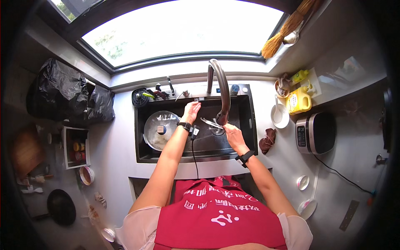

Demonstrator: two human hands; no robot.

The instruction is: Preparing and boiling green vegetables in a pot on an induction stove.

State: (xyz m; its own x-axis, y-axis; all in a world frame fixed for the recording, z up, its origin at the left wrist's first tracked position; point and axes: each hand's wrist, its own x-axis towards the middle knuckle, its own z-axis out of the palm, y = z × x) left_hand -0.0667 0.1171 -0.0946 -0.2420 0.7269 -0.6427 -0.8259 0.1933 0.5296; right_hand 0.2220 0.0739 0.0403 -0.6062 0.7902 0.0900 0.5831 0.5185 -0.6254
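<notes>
My left hand [192, 110] is raised over the back of the black sink [240, 150], wrist strap on, with nothing visible in it. My right hand [235, 137] is at the mouth of the curved metal faucet [222, 90], fingertips just below the spout. From those fingertips a slim pale streak [212, 123] runs left above the drain [217, 131]; whether it is a utensil or running water is unclear, and the spout partly hides the grip. A pot with a glass lid [156, 137] stands in the sink's left half, left of my left forearm.
Behind the sink are a round black rack [140, 97] and a soap pump [186, 92]. To the right lie a brown cloth [267, 141], a white bowl with a spoon [280, 118], a yellow detergent jug [299, 100] and a countertop appliance [316, 133]. Black plastic bags [64, 89] stand left.
</notes>
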